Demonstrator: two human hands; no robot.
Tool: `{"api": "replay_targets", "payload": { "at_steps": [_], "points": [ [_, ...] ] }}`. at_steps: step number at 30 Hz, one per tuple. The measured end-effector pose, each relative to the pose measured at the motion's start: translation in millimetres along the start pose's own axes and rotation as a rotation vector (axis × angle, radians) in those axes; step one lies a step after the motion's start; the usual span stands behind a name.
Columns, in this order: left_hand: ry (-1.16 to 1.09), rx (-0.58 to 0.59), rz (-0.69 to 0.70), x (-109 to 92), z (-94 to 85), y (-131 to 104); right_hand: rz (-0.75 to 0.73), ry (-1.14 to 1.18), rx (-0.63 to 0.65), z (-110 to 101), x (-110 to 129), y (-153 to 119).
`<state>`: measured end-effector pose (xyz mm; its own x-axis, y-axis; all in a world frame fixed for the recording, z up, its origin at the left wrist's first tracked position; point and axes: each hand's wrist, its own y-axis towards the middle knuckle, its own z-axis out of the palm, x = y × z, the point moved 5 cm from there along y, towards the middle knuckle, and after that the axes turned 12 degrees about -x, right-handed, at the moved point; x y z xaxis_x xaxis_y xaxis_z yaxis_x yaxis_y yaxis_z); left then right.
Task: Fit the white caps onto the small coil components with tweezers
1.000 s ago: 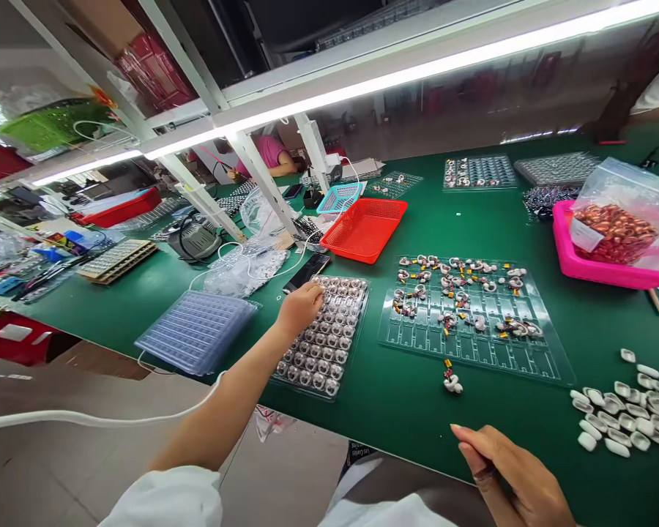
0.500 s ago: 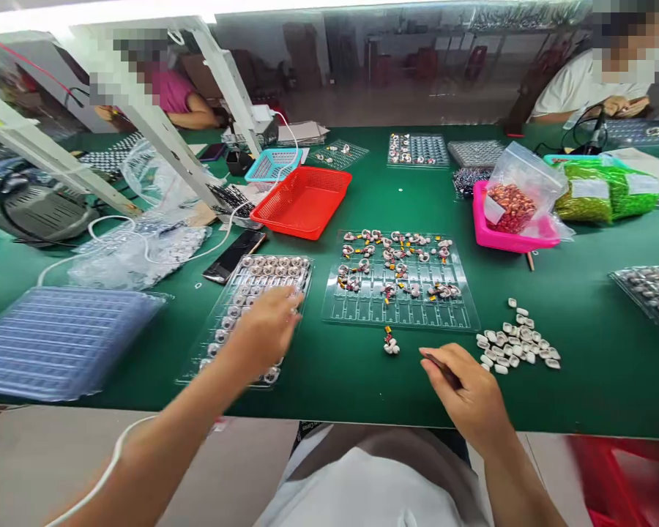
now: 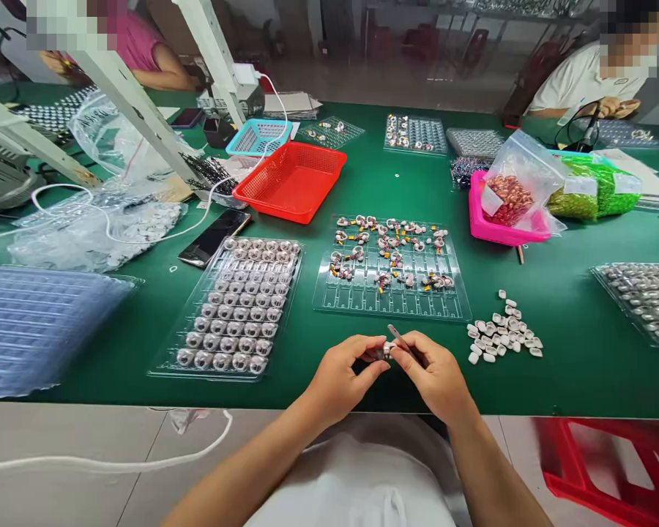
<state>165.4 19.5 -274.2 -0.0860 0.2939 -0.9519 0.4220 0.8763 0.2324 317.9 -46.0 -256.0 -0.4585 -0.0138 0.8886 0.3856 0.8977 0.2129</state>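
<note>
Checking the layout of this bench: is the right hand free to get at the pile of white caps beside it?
Probably yes. The white caps lie on bare mat just right of the right hand, nothing between. But that hand holds tweezers and shares a small part with the left hand.

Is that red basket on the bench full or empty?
Empty. The red basket shows only its bare mesh floor and walls, with nothing lying inside.
</note>
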Motion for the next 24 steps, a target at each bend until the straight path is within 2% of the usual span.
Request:
{"api": "replay_targets", "payload": {
  "at_steps": [4, 7, 12, 15, 18, 21, 24],
  "points": [
    [-0.238, 0.029, -0.188, 1, 6.3, -3, 0.209, 0.274, -0.074, 0, -12, -12],
    [-0.356, 0.083, -0.285, -1, 11.1, -4, 0.266, 0.375, -0.109, 0, -20, -17],
    [-0.325, 0.038, -0.261, -4, 8.5, -6, 0.278, 0.377, -0.139, -3, -20, -20],
    [-0.282, 0.000, -0.231, -5, 6.1, -9, 0.250, 0.347, -0.216, -3, -16, -21],
    [-0.291, -0.013, -0.259, -4, 5.1, -11, 0.209, 0.353, -0.270, -1, -13, -23],
    [-0.350, -0.021, -0.337, -5, 3.9, -13, 0.185, 0.343, -0.241, 0, -11, -25],
    [-0.421, 0.005, -0.409, -5, 4.1, -13, 0.155, 0.329, -0.147, 0, -10, -27]
  ]
}}
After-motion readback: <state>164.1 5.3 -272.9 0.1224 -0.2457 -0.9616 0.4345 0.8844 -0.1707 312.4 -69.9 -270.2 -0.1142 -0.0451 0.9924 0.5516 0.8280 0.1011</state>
